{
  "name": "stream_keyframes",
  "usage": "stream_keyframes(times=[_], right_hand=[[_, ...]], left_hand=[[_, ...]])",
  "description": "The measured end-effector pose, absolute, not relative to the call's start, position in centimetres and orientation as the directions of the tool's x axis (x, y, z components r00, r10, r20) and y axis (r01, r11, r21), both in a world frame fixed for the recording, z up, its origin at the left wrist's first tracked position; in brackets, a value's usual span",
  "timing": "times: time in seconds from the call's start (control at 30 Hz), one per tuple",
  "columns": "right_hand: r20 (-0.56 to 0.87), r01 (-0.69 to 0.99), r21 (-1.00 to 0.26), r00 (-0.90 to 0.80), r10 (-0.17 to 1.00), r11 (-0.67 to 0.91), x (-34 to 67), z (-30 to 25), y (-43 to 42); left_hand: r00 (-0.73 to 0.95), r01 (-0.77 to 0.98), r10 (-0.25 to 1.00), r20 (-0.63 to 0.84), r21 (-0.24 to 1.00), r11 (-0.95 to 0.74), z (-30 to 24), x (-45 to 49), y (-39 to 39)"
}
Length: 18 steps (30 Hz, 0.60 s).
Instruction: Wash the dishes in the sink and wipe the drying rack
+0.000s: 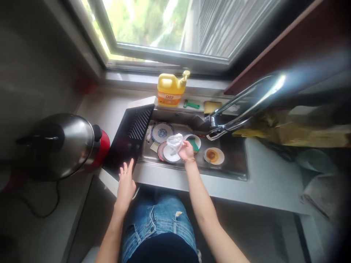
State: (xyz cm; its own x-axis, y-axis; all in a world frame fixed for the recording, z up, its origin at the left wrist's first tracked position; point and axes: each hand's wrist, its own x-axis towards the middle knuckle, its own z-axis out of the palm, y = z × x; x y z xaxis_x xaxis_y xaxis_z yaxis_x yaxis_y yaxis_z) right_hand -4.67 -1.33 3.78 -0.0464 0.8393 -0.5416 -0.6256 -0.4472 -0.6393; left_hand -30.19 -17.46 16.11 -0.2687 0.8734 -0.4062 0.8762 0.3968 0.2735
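Down in the sink, the right hand is closed around a crumpled white cloth, holding it just above a small white plate that overlaps a reddish-rimmed dish beneath it. A thin bracelet sits at that wrist. The left hand rests flat and open, fingers spread a little, on the front edge of the counter, right at the near corner of a black ribbed drainboard that covers the left part of the basin. It holds nothing.

Behind the cloth lies a blue-and-white patterned plate, tilted against the sink's back wall. Just right of the right hand is a white bowl with something green in it, and further right, apart from the others, a small plate with a brown smear. A chrome faucet reaches in from the right, its spout ending above the basin.

On the ledge behind the sink stand a yellow detergent jug, a green-handled tool and a yellow sponge. A steel electric kettle with a red base sits on the counter to the left, well apart from the left hand. Blue jeans show below, pressed against the counter's front.
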Motion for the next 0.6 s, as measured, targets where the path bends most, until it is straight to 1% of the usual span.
stream_keyframes(times=[0.1, 0.17, 0.23, 0.3, 0.37, 0.4, 0.47, 0.53, 0.6], right_hand=[[-0.54, -0.498, -0.754, 0.102, 0.835, -0.427, -0.3, 3.5, -3.3], [-0.531, -0.365, -0.822, 0.218, 0.819, -0.436, 2.6, 3.4, -3.9], [-0.505, -0.177, -0.863, 0.355, 0.787, -0.474, 5.4, 3.5, -3.5], [-0.429, 0.052, -0.853, 0.497, 0.754, -0.52, 8.0, 4.0, -2.4], [-0.316, 0.287, -0.789, 0.567, 0.76, -0.543, 10.6, 4.7, -0.7], [-0.259, 0.402, -0.743, 0.565, 0.783, -0.535, 11.8, 5.1, 0.4], [-0.194, 0.628, -0.594, 0.494, 0.847, -0.502, 13.8, 5.8, 2.6], [-0.209, 0.778, -0.426, 0.412, 0.887, -0.461, 15.3, 6.2, 4.8], [-0.274, 0.842, -0.305, 0.369, 0.888, -0.444, 16.4, 6.5, 6.5]], left_hand=[[-0.256, 0.893, 0.882, -0.395, 0.252, 0.372, 13.8, -29.3, -17.5], [-0.229, 0.916, 0.885, -0.404, 0.219, 0.337, 12.8, -28.6, -17.4], [-0.252, 0.927, 0.876, -0.411, 0.157, 0.341, 11.7, -27.8, -17.3], [-0.314, 0.922, 0.861, -0.4, 0.089, 0.377, 10.5, -26.9, -17.4], [-0.383, 0.904, 0.843, -0.378, 0.034, 0.426, 9.2, -25.9, -17.5], [-0.412, 0.894, 0.834, -0.366, 0.015, 0.449, 8.6, -25.5, -17.5], [-0.458, 0.873, 0.819, -0.345, -0.003, 0.487, 7.6, -24.8, -17.5], [-0.495, 0.853, 0.804, -0.33, -0.008, 0.522, 7.1, -24.2, -17.4], [-0.533, 0.828, 0.782, -0.323, -0.01, 0.56, 6.8, -23.8, -17.3]])
